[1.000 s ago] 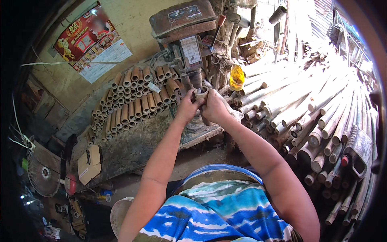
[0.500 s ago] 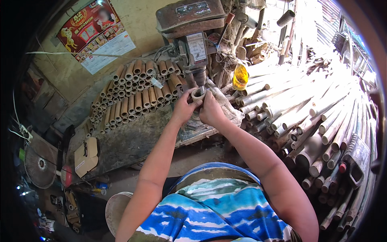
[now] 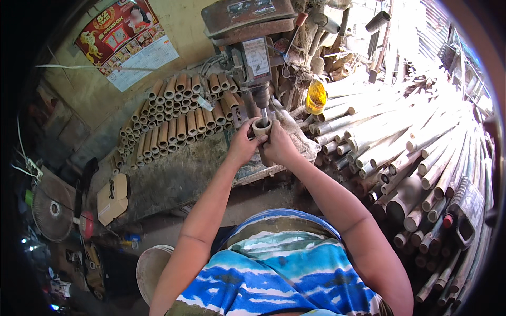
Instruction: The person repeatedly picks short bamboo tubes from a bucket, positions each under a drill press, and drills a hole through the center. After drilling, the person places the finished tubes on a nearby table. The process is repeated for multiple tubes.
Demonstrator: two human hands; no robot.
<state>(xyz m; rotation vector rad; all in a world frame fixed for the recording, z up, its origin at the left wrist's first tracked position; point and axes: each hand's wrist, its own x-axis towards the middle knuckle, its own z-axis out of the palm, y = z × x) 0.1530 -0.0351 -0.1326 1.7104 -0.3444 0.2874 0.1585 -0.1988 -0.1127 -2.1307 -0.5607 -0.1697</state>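
Observation:
A short bamboo tube (image 3: 259,131) stands between my two hands, its open end facing up. My left hand (image 3: 244,143) wraps its left side, with the thumb across the front. On the right side, my right hand (image 3: 279,143) grips it with fingers closed. Just above, the drill press (image 3: 256,60) points its metal bit (image 3: 265,116) down at the tube's mouth; the bit's tip appears to sit inside the opening. My palms hide most of the tube's lower part.
Cut bamboo tubes (image 3: 179,116) are stacked on the workbench (image 3: 174,168) left of the drill press. Long bamboo poles (image 3: 400,137) fill the right side. A yellow container (image 3: 316,97) hangs behind them. A fan (image 3: 52,210) and brown cardboard (image 3: 112,203) are at the left.
The bamboo tube has shifted slightly toward me and tilted, showing more of its opening and lower body. Both hands still grip it.

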